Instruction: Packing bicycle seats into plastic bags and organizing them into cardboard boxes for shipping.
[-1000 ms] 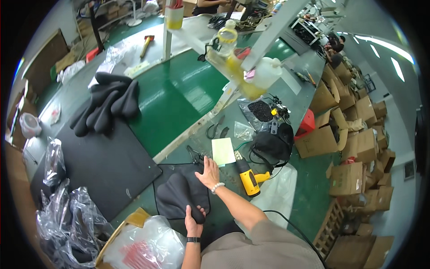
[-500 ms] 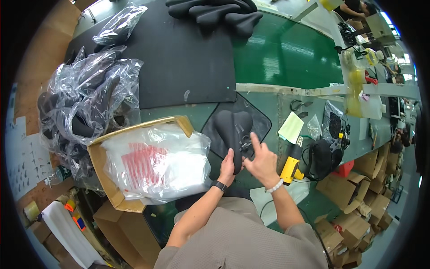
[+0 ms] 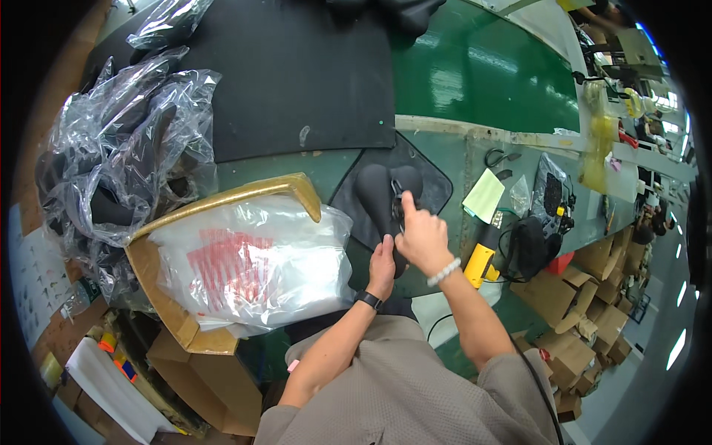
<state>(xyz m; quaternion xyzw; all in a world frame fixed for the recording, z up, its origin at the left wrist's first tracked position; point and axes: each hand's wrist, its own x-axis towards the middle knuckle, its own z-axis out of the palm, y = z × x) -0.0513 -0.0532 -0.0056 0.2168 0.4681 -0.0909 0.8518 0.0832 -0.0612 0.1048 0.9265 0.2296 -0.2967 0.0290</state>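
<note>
A black bicycle saddle [image 3: 377, 194] lies over a dark square mat [image 3: 432, 182] in front of me, its narrow nose toward my body. My left hand [image 3: 381, 268] is closed around the side of that nose. Over the saddle's right half, my right hand [image 3: 424, 239] stretches its index finger along a small black tool [image 3: 398, 194]. The tool's exact kind is unclear, and my fingers cover its lower part. It lies against or just above the wide rear of the saddle.
Left of me stands an open carton [image 3: 141, 271] with clear plastic bags [image 3: 252, 267]. Beyond it are plastic-wrapped saddles [image 3: 126, 156]. To the right lie a yellow heat gun [image 3: 482, 259], a pale yellow paper pad [image 3: 484, 194] and black scissors [image 3: 498, 157]. More black saddles [image 3: 408, 15] sit at the far edge.
My right hand and the black tool have moved away from me, up the saddle to its wide part. My left hand still grips the nose. The view has shifted slightly.
</note>
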